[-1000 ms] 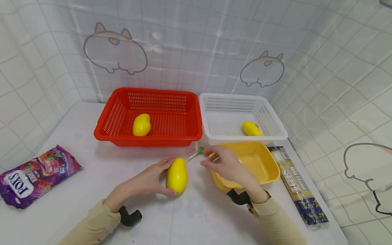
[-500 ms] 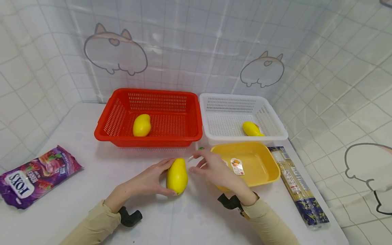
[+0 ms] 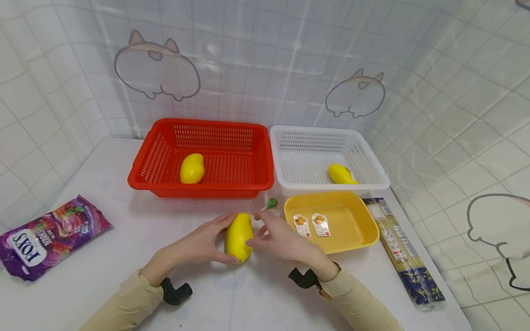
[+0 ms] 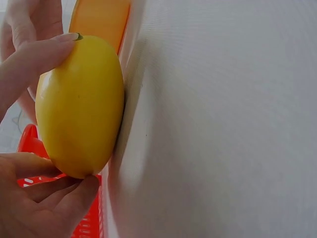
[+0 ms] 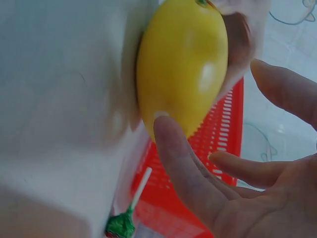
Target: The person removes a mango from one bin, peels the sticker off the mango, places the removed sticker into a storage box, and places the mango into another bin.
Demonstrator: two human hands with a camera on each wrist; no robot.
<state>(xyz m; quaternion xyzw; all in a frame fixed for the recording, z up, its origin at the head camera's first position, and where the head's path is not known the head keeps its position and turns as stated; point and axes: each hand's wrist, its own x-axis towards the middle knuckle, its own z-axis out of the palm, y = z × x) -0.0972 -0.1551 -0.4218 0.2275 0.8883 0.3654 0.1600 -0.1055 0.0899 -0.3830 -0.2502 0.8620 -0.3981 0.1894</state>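
The held mango [image 3: 238,235] lies on the bench [image 3: 232,303] on the near side of the red basket [image 3: 207,193], apart from it. Its skin looks smooth and glossy, so it may slip or roll; it is probably firm and fairly light, perhaps an imitation fruit, and unlikely to bruise. The two ends seem the surest hold, leaving the broad side free. Of the hands, the left hand [image 3: 192,241] spans it just so, thumb at the near end by the green stem mark and fingers at the far end; the right hand [image 3: 283,236] is loosely spread, one fingertip touching the mango toward its far end, its thumb without clear contact. The red basket itself contains a second mango [image 3: 192,168], left of its middle. Right beside it, the white basket [image 3: 319,188] contains a third mango [image 3: 339,174] with a label showing; whether that is stuck on, I cannot tell. The yellow tub [image 3: 352,220], near and to the right of the red basket, contains two mango-printed labels [image 3: 320,225] lying side by side.
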